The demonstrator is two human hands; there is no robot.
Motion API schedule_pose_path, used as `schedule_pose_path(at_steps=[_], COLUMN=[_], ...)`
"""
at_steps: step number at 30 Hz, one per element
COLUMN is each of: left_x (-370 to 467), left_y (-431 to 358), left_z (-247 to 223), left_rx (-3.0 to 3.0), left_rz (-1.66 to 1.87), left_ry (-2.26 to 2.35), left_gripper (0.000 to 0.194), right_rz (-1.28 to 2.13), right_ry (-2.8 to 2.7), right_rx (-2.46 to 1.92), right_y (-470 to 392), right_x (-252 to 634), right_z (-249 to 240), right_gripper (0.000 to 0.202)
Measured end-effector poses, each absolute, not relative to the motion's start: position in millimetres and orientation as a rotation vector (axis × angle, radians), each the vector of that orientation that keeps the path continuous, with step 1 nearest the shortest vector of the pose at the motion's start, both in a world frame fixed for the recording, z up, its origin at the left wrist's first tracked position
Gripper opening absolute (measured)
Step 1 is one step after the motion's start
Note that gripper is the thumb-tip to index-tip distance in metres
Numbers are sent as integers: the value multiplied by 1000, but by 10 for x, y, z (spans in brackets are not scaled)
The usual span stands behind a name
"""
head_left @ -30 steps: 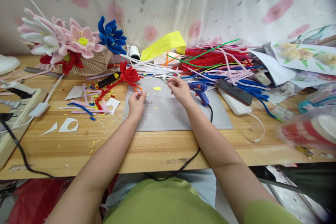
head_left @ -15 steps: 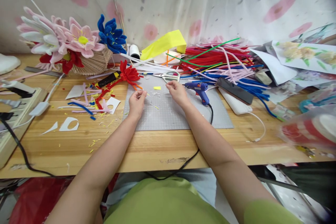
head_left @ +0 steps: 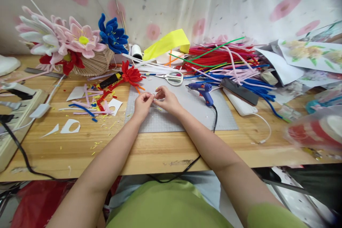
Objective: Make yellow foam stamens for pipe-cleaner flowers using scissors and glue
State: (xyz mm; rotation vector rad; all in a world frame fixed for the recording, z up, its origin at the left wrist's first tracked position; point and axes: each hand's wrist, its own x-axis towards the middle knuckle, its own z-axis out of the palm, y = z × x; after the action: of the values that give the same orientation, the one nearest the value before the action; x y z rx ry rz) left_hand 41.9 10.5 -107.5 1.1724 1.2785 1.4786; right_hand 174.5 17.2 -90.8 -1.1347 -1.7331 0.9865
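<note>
Over the grey cutting mat (head_left: 181,121), my left hand (head_left: 143,105) and my right hand (head_left: 167,100) meet fingertip to fingertip. Both are closed in a pinch; whatever lies between the fingers is too small to name. Thin pale bits lie on the mat just under the fingers, partly covered by them. White-handled scissors (head_left: 175,78) lie behind my right hand. A blue glue gun (head_left: 204,92) rests on the mat to the right. Left of the scissors, behind my left hand, is a red fuzzy flower (head_left: 131,73) with orange stems.
Fuzzy stems (head_left: 221,57) in many colours are heaped at the back. A phone (head_left: 239,92) lies right of the glue gun. Finished flowers (head_left: 82,39) stand back left, near a power strip (head_left: 20,124). Cut paper (head_left: 70,126) and scraps litter the left side.
My right hand has moved left and now touches my left hand. My left hand has shifted slightly right, and the small yellow piece on the mat is now hidden.
</note>
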Motion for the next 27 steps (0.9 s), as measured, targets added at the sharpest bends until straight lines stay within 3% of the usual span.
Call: schedule_pose_path(at_steps=[6, 20, 27], left_x=[417, 428, 422], left_y=[100, 105, 99], left_z=[-1079, -1039, -1013], left_rx=[1180, 1036, 951], left_rz=[1438, 1490, 1511], left_ry=[1276, 1299, 1284], left_gripper=[18, 14, 16], right_rz=[979, 1148, 1052], right_ry=[-1710, -1701, -1767], right_rx=[-1237, -1277, -1379], right_y=[148, 190, 330], right_x=[1741, 1817, 1950], right_z=[-856, -912, -985], right_gripper=[26, 32, 14])
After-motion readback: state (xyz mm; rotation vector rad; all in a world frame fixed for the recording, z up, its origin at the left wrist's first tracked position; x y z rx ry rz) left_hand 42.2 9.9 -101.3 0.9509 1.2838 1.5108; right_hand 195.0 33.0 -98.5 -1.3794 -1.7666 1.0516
